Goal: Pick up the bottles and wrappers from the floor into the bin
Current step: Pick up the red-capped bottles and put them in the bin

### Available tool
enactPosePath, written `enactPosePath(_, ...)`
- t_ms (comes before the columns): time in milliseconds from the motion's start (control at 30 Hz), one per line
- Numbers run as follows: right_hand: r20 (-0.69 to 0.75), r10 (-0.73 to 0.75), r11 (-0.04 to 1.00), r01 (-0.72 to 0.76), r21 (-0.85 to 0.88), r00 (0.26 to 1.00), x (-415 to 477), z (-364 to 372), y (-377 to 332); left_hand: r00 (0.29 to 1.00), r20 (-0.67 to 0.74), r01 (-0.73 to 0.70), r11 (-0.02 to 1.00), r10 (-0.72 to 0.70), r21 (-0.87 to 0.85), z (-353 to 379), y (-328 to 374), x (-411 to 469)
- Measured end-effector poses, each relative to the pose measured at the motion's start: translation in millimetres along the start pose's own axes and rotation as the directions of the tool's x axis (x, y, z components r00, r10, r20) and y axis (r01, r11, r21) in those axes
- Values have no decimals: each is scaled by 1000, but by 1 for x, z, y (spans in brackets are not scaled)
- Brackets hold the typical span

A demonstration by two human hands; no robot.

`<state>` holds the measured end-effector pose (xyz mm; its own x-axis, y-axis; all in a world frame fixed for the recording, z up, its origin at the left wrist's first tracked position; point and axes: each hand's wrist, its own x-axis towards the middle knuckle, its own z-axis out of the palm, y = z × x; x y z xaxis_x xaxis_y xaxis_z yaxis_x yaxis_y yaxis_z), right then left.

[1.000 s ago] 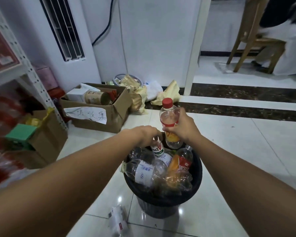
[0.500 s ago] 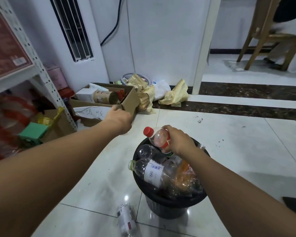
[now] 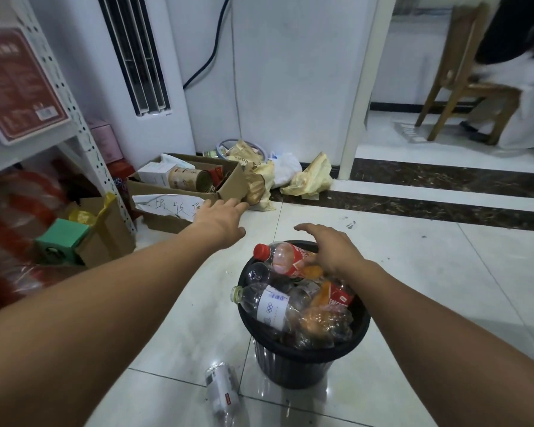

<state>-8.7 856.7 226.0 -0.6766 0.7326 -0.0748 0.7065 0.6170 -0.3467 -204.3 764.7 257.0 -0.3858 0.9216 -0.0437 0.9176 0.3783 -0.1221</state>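
A black bin (image 3: 302,362) stands on the tiled floor, heaped with plastic bottles. A red-capped bottle (image 3: 282,257) lies on top of the heap at the far rim. My right hand (image 3: 330,248) hovers just over that bottle with fingers spread, holding nothing. My left hand (image 3: 222,220) stretches forward with straight fingers toward yellow wrappers (image 3: 258,184) beside a cardboard box (image 3: 179,204). A clear bottle (image 3: 224,392) lies on the floor left of the bin. More yellow wrapping (image 3: 310,178) sits by the wall.
A white metal shelf (image 3: 84,127) with boxes stands at the left. A tall white air conditioner (image 3: 154,72) backs the cardboard box. A person sits on a wooden chair (image 3: 457,84) at the far right. A white plastic bag (image 3: 285,167) lies among the wrappers.
My right hand laid the red-capped bottle on the heap and let go, fingers now spread. My left hand moved from the bin forward toward the wrappers by the box.
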Motion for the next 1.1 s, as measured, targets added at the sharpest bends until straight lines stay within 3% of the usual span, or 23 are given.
enactPosePath(367, -129, -94, 954, 52, -296, 987, -98, -128, -17, 987, -163, -14, 984, -15, -178, -74, 33, -68)
enactPosePath(500, -149, -40, 941, -13, -339, 988, -159, -151, -21, 985, -171, -42, 973, 2, -227, -97, 52, -99)
enactPosePath(800, -288, 42, 949, -128, -288, 957, -252, -150, -46, 988, -150, -68, 962, 29, -265, -100, 79, -186)
enactPosePath(1100, -228, 54, 935, -129, -331, 972, -265, -103, -59, 988, -149, 10, 965, -51, -261, -68, 51, -229)
